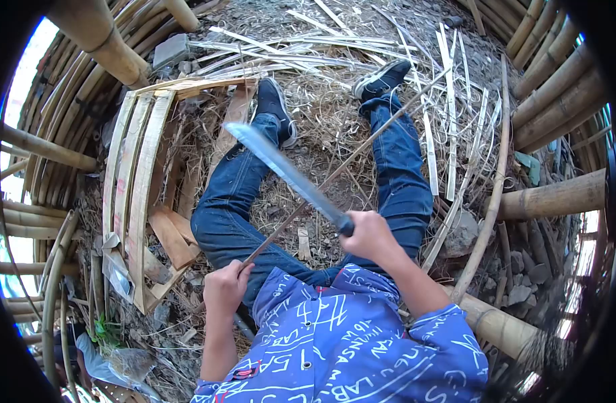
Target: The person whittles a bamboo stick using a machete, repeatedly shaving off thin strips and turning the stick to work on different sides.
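Note:
My right hand is closed around the dark handle of a machete, its broad blade pointing forward and to the left. A long, thin brown stick runs from my left hand, which is wrapped round its near end, up and to the right past my right shin. Blade and stick cross in this view, just ahead of my right fist. Both hands are over my lap, between my bent, spread legs in blue jeans.
A slatted wooden crate lies left of my legs. Pale split strips and shavings litter the ground ahead and right. Thick bamboo poles stand around me. Rocks lie to the right, and a concrete block at the far left.

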A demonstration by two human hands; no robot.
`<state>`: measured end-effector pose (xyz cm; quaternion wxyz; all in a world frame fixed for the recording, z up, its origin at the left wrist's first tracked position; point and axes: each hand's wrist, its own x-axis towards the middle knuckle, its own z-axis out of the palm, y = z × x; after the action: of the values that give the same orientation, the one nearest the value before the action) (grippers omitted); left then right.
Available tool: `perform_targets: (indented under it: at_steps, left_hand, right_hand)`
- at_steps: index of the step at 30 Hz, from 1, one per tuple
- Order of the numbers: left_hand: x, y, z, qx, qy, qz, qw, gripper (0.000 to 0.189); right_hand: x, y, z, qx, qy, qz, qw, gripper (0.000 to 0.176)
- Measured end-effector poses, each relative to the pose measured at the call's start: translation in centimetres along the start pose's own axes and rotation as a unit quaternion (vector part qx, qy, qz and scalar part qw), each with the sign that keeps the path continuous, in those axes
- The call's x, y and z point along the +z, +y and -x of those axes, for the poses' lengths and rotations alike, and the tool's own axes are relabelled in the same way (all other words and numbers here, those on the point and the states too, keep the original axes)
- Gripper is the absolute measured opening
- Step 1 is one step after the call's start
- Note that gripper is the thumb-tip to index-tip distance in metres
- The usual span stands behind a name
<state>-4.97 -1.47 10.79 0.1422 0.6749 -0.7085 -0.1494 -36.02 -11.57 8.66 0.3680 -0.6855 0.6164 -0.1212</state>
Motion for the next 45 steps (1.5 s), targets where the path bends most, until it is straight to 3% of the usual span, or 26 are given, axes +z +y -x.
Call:
perform_targets:
  at_steps: [3, 5, 9, 12, 13, 17, 19, 22, 23, 25, 27, 29, 32, 35, 36, 39, 42, 45]
  left_hand:
    - [-1.5, -0.1, -1.1, 0.013, -0.009, -0.038, 0.999, 0.022]
    - [-3.0, -0.3, -1.5, 0.010, -0.005, -0.084, 0.996, 0.022]
    - [-4.3, -1.3, -0.3, -0.007, -0.014, -0.102, 0.995, 0.027]
    - [-4.1, -0.1, -0.7, -0.006, -0.014, -0.094, 0.995, 0.030]
    - [-4.2, 0.5, -1.0, -0.010, -0.015, -0.103, 0.995, 0.031]
    - [-4.2, 3.2, -3.4, -0.072, -0.083, -0.070, 0.991, 0.030]
    - [-3.8, 3.5, -3.9, -0.039, -0.075, -0.096, 0.992, 0.032]
    - [-4.0, 3.7, -4.0, -0.046, -0.093, -0.089, 0.991, 0.034]
    - [-3.9, 3.7, -3.8, -0.043, -0.099, -0.094, 0.990, 0.034]
    - [-3.6, 3.8, -3.8, -0.035, -0.102, -0.094, 0.990, 0.034]
    - [-3.8, 4.1, -3.7, -0.040, -0.102, -0.092, 0.990, 0.033]
    - [-4.4, 3.8, -3.4, -0.060, -0.115, -0.104, 0.986, 0.032]
    - [-3.1, 5.0, -3.2, -0.034, -0.108, -0.085, 0.990, 0.031]
    - [-3.0, 5.2, -3.6, -0.028, -0.087, -0.099, 0.991, 0.029]
    - [-2.9, 5.5, -3.8, -0.025, -0.090, -0.099, 0.991, 0.029]
    - [-3.0, 6.4, -4.1, -0.012, -0.094, -0.101, 0.990, 0.028]
    - [-3.7, 5.7, -3.5, -0.018, -0.097, -0.105, 0.990, 0.028]
    - [-4.5, 4.8, -2.1, -0.045, -0.113, -0.126, 0.985, 0.028]
  right_hand:
    - [0.3, -1.1, -1.1, -0.025, -0.006, 0.026, 0.999, 0.018]
    - [-0.5, -0.6, -2.8, 0.016, -0.005, 0.078, 0.997, 0.022]
    - [-2.1, 5.7, -7.3, 0.129, 0.088, 0.083, 0.984, 0.023]
    - [-1.9, 6.6, -7.3, 0.135, 0.097, 0.063, 0.984, 0.021]
    - [-0.9, 5.7, -6.3, 0.089, 0.126, 0.040, 0.987, 0.018]
    - [3.9, 0.5, -1.4, 0.032, 0.028, -0.084, 0.996, 0.015]
    - [6.2, -1.8, 0.6, -0.034, 0.003, -0.147, 0.988, 0.014]
    - [7.1, -2.3, 0.8, -0.052, -0.007, -0.126, 0.991, 0.015]
    - [6.3, -2.0, 0.2, -0.017, -0.035, -0.128, 0.991, 0.015]
    - [5.4, -0.7, -0.7, -0.043, 0.008, -0.010, 0.999, 0.015]
    - [4.6, 0.9, -1.5, -0.033, 0.008, 0.007, 0.999, 0.016]
    - [4.6, 3.5, -2.5, 0.086, 0.028, -0.035, 0.995, 0.020]
    - [2.8, 4.1, -2.4, 0.130, 0.045, -0.009, 0.990, 0.019]
    - [3.1, 1.7, -1.0, 0.113, 0.022, -0.069, 0.991, 0.018]
    - [3.2, 0.2, -0.1, 0.058, 0.010, -0.070, 0.996, 0.019]
    - [4.8, -3.8, 1.5, 0.008, -0.061, -0.101, 0.993, 0.024]
    - [3.7, -3.7, 0.4, 0.005, -0.109, -0.080, 0.991, 0.025]
    - [2.1, 0.0, -2.0, 0.098, -0.042, 0.015, 0.994, 0.025]
